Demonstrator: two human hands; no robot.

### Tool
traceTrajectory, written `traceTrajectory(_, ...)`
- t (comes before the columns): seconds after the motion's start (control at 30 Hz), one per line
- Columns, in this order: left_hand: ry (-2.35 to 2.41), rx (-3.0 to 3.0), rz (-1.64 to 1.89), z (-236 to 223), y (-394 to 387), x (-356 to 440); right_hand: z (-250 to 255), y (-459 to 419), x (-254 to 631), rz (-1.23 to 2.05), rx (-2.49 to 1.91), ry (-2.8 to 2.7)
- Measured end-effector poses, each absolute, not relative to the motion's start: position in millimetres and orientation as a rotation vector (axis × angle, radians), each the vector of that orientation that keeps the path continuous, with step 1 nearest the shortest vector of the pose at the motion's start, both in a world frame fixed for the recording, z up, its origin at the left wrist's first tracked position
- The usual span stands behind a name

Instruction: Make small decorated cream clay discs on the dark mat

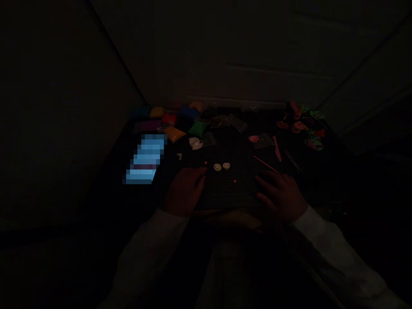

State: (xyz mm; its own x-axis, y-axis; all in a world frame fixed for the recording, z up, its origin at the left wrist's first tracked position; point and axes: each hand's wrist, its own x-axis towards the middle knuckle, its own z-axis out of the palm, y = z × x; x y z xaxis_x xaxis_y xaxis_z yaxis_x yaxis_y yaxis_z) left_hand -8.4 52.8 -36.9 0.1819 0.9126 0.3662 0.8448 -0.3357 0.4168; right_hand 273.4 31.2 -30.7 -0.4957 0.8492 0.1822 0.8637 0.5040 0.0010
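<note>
In dim light, two small round pale pieces (217, 167) lie side by side on the dark ribbed mat (225, 195). My left hand (185, 191) rests to their left, its thumb and forefinger apart and nothing visible between them. A tiny pink ball (205, 163) is just beyond its fingertips. A second pink ball (234, 181) sits nearer me, between both hands. My right hand (283, 195) lies on the right with fingers spread and holds nothing I can see. Just past its fingers is a thin pink stick (265, 164).
A bright blurred screen (146, 159) lies at left. Coloured packets, among them an orange one (174, 134) and a green one (197, 128), crowd the back left. Behind my right hand are a clear bag (262, 140), a pink knife-shaped tool (277, 149) and colourful shaped pieces (300, 125).
</note>
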Motion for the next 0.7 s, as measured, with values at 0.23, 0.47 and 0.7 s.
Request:
traceTrajectory(0.23, 1.73, 2.328, 0.85, -37, 53, -8, -32, 28, 269, -0.133, -1.468, -2.585)
traceTrajectory(0.47, 1.716, 2.328, 0.854, -37, 53, -9, -34, 33, 282, 0.041, -1.395, -2.437)
traceTrajectory(0.7, 1.715, 2.316, 0.863, -37, 53, -9, -34, 31, 279, -0.029, -1.391, -2.473)
